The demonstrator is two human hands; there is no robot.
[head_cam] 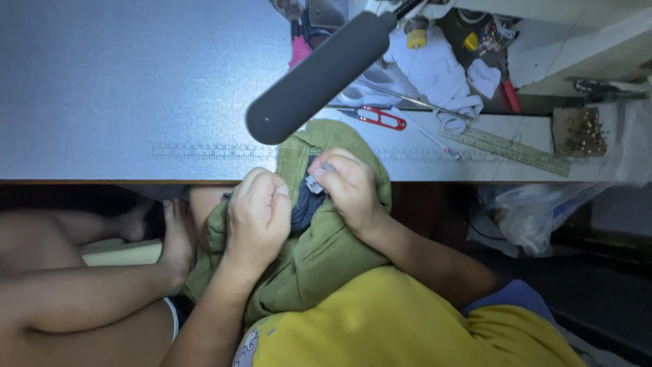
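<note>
Left hand [257, 216] clenched on bunched green garment [319, 251] at near table edge [102, 181], right hand [348, 187] just right, pinching small grey tool [314, 182] against dark patch [305, 204] between.

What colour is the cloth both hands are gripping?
Olive green garment, with a dark navy part at the middle; seen from the head camera.

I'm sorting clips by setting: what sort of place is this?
Probably a sewing or tailoring workstation. The left hand and right hand work on an olive green garment at a worktable with red thread snips and a ruler on it.
</note>
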